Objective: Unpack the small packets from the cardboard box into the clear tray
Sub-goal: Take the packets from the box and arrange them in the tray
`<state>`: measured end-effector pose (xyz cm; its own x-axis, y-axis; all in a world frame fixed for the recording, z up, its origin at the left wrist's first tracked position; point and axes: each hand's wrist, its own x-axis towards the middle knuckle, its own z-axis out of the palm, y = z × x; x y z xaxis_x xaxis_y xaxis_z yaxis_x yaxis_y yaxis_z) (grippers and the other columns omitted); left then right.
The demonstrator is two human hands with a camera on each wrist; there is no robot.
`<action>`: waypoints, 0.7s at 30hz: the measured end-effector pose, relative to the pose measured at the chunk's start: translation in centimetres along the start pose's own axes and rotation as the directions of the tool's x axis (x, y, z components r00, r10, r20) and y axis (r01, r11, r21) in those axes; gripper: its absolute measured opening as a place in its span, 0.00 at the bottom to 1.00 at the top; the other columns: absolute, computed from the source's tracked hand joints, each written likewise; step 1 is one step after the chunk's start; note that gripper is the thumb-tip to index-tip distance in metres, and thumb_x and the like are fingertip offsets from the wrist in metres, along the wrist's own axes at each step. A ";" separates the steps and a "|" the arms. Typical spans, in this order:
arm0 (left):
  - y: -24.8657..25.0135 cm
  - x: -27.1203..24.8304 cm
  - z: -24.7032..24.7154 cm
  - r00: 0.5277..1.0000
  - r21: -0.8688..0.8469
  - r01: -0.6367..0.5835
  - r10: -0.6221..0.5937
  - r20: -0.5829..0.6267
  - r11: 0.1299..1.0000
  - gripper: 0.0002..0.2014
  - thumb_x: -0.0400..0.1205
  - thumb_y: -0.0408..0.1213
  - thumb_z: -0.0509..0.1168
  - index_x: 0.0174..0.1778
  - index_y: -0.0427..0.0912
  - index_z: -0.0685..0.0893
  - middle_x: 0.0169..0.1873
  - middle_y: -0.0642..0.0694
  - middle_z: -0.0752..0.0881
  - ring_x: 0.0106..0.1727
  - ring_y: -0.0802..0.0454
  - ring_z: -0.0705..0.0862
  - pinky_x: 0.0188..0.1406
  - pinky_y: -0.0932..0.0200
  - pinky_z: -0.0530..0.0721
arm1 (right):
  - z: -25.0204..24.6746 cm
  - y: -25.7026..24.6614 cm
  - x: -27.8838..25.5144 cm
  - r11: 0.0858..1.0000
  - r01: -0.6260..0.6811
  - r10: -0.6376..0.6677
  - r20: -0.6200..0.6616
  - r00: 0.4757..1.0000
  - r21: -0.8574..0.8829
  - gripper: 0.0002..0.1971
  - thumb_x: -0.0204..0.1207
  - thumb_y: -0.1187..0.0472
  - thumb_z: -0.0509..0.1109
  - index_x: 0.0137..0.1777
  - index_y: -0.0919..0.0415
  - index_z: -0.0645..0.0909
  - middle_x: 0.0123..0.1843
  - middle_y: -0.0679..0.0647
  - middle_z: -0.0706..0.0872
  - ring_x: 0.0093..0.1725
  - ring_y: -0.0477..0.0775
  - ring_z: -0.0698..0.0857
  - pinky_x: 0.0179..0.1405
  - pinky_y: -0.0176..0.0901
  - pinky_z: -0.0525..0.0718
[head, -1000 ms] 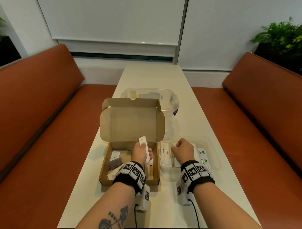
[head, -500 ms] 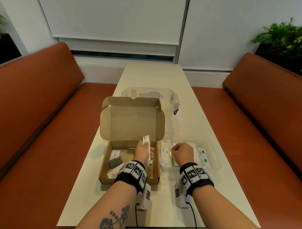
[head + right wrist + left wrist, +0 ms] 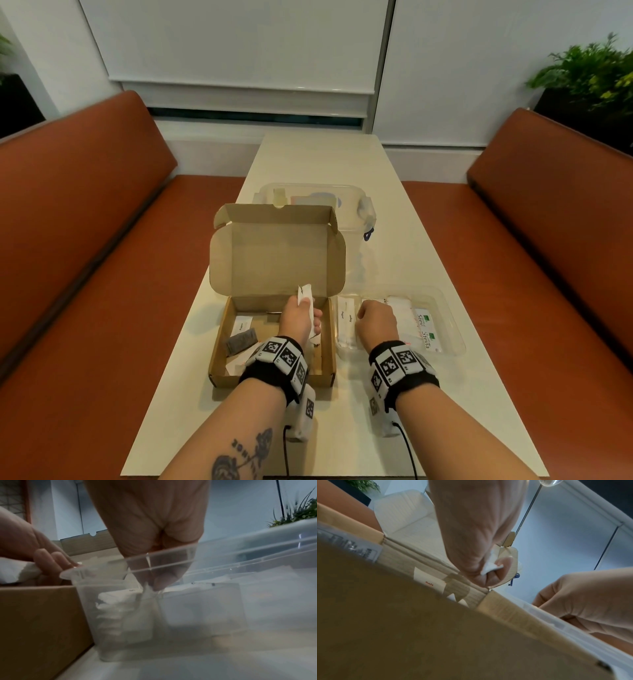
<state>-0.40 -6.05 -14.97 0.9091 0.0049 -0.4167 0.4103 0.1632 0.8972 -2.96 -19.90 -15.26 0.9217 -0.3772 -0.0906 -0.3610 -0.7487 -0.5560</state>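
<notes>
Holding a white packet (image 3: 306,297) upright in the left hand (image 3: 298,317), fingers curled round it, above the open cardboard box (image 3: 219,346). Lowered since a second ago: right hand (image 3: 376,317), now down inside the clear tray (image 3: 452,325), fingertips (image 3: 163,582) pinching a white packet beside the sugar packets (image 3: 346,320). Judged mid-task: Salt packet (image 3: 429,582) and grey sachet (image 3: 241,341) still boxed, next transfer ready in the left.

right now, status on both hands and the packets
Left hand grips white packets over the cardboard box. Right hand pinches a packet inside the clear tray. Nothing in the way.
</notes>
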 end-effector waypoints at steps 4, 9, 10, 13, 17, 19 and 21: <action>0.0 -0.1 -0.1 1.000 -0.005 -0.003 0.003 0.005 1.000 0.08 0.89 0.32 0.49 0.57 0.34 0.71 0.32 0.41 0.77 0.25 0.52 0.71 0.21 0.61 0.70 | -0.1 0.0 0.2 0.999 -0.012 0.013 0.030 0.999 -0.037 0.13 0.75 0.74 0.59 0.49 0.69 0.85 0.49 0.61 0.87 0.51 0.58 0.85 0.47 0.42 0.82; 0.1 -0.1 0.0 1.000 0.019 -0.007 0.007 -0.001 1.000 0.10 0.88 0.32 0.49 0.59 0.33 0.72 0.32 0.41 0.78 0.25 0.52 0.72 0.21 0.60 0.71 | -0.5 0.1 0.5 0.997 -0.031 0.037 0.080 0.996 -0.077 0.11 0.78 0.71 0.61 0.53 0.68 0.85 0.53 0.61 0.87 0.54 0.58 0.86 0.52 0.41 0.84; 0.0 0.0 0.1 1.000 0.022 -0.008 0.008 0.000 1.000 0.10 0.88 0.33 0.50 0.60 0.33 0.72 0.32 0.41 0.78 0.25 0.52 0.72 0.22 0.60 0.71 | -0.5 0.1 0.4 0.996 -0.026 0.034 0.087 0.996 -0.089 0.11 0.79 0.70 0.61 0.54 0.68 0.84 0.54 0.61 0.87 0.55 0.57 0.86 0.53 0.41 0.83; -0.1 -0.2 0.3 1.000 0.024 -0.004 0.003 0.006 1.000 0.11 0.88 0.33 0.50 0.62 0.32 0.72 0.32 0.41 0.78 0.25 0.52 0.72 0.22 0.59 0.72 | -0.5 0.3 0.3 0.993 -0.007 0.018 0.096 0.995 -0.117 0.12 0.80 0.69 0.62 0.59 0.66 0.83 0.58 0.59 0.86 0.59 0.56 0.84 0.59 0.41 0.82; 0.0 -0.5 0.4 0.999 -0.016 0.009 -0.009 0.031 1.000 0.10 0.89 0.33 0.51 0.61 0.34 0.71 0.34 0.39 0.79 0.27 0.49 0.77 0.18 0.61 0.80 | -0.7 0.2 -0.1 0.994 0.000 0.010 0.090 0.996 -0.111 0.13 0.78 0.71 0.64 0.59 0.63 0.84 0.58 0.58 0.86 0.58 0.55 0.85 0.59 0.42 0.82; 0.3 -0.7 0.5 0.998 -0.078 0.031 -0.027 0.053 0.996 0.07 0.89 0.32 0.51 0.60 0.35 0.70 0.36 0.35 0.81 0.32 0.45 0.83 0.21 0.59 0.86 | -1.0 -0.2 -0.3 0.999 0.018 -0.016 0.043 0.999 -0.040 0.12 0.77 0.69 0.66 0.57 0.61 0.85 0.56 0.57 0.87 0.56 0.55 0.85 0.57 0.42 0.82; 0.5 -0.9 0.6 0.996 -0.132 0.040 -0.029 0.079 0.990 0.07 0.89 0.31 0.50 0.60 0.35 0.69 0.39 0.33 0.83 0.37 0.43 0.86 0.25 0.56 0.89 | -1.4 -1.2 -0.7 0.996 0.062 -0.060 -0.037 0.998 0.061 0.08 0.76 0.64 0.67 0.52 0.60 0.86 0.49 0.56 0.89 0.47 0.53 0.85 0.50 0.40 0.81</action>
<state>-0.98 -6.52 -14.08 0.8994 -0.0782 -0.4300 0.4331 0.2919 0.8528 -3.38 -19.56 -13.36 0.9357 -0.3518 -0.0267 -0.2940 -0.7358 -0.6101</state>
